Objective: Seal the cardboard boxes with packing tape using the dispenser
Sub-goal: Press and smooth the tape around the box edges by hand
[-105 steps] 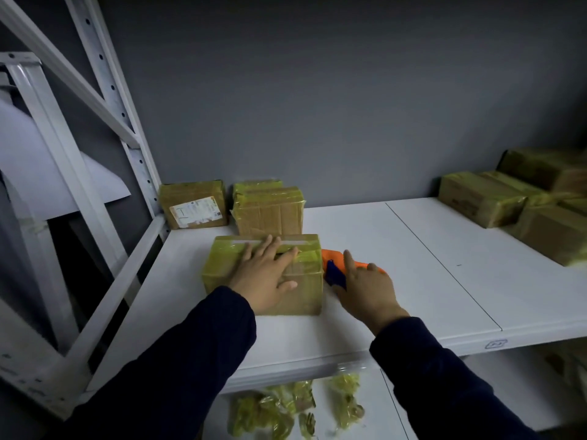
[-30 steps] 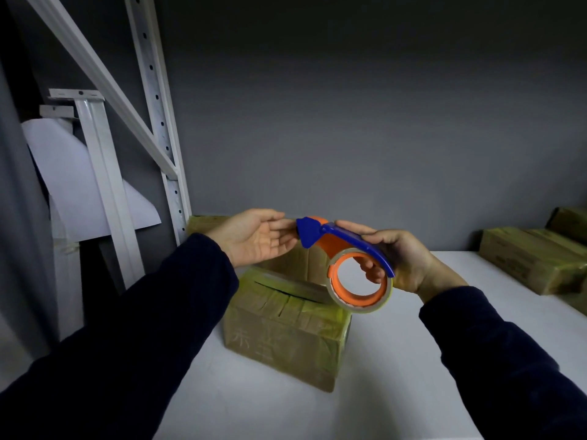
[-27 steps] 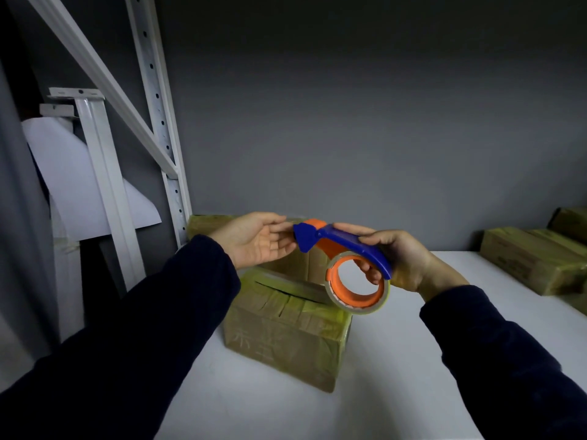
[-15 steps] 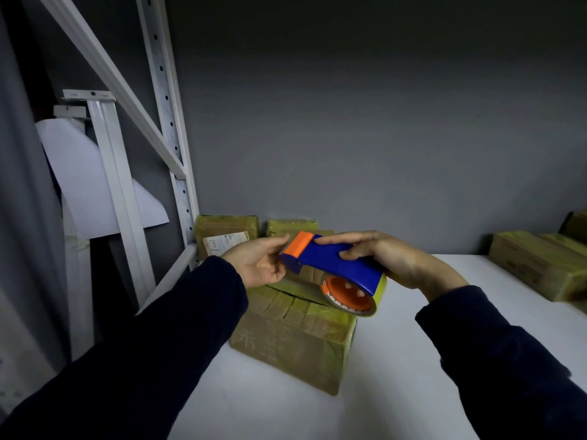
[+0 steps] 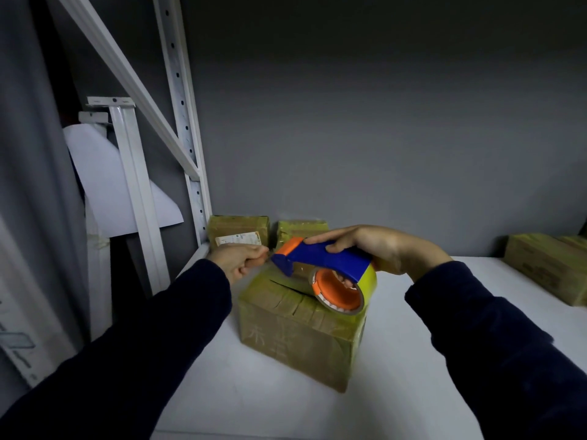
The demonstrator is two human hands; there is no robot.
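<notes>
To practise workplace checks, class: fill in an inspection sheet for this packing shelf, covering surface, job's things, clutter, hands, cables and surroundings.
Surface: white shelf board with boxes standing on it.
Job's things: blue-and-orange tape dispenser held above the front cardboard box, whose top shows an open slit.
Clutter: labelled box and another taped box at the back; more boxes at the right.
Hands: right hand grips the tape dispenser; left hand pinches what seems the tape end at its nose.
Cables: nothing seen.
Surroundings: grey wall; white rack frame on the left.

Dim, soft focus, wide-angle edge distortion
</notes>
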